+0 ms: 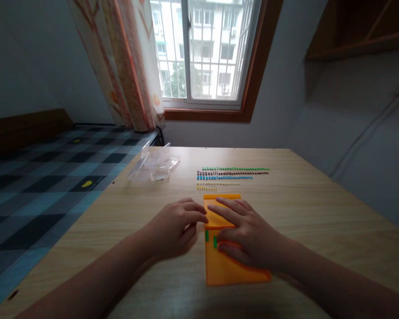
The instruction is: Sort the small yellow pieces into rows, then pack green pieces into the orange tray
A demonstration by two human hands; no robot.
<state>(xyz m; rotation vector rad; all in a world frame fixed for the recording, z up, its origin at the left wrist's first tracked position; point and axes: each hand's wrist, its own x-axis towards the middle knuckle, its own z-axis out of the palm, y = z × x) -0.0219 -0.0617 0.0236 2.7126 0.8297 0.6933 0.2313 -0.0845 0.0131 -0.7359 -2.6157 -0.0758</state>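
Note:
An orange plastic board [224, 268] lies flat on the wooden table [312, 208] in front of me. Two small green pieces [210, 239] sit on it near its left edge. My right hand [244, 232] rests on the board with its fingers stretched out flat. At the board's left edge is my left hand [176, 226], fingers curled and tips touching the board's upper left part; I cannot make out anything in them. Beyond the board lie rows of several small green, dark, blue and yellow pieces [231, 174].
A clear plastic case [154, 165] lies open at the table's far left. Left of the table is a bed with a blue and black checked cover [36, 186]. A curtained window [206, 53] is behind, a grey wall [362, 133] to the right.

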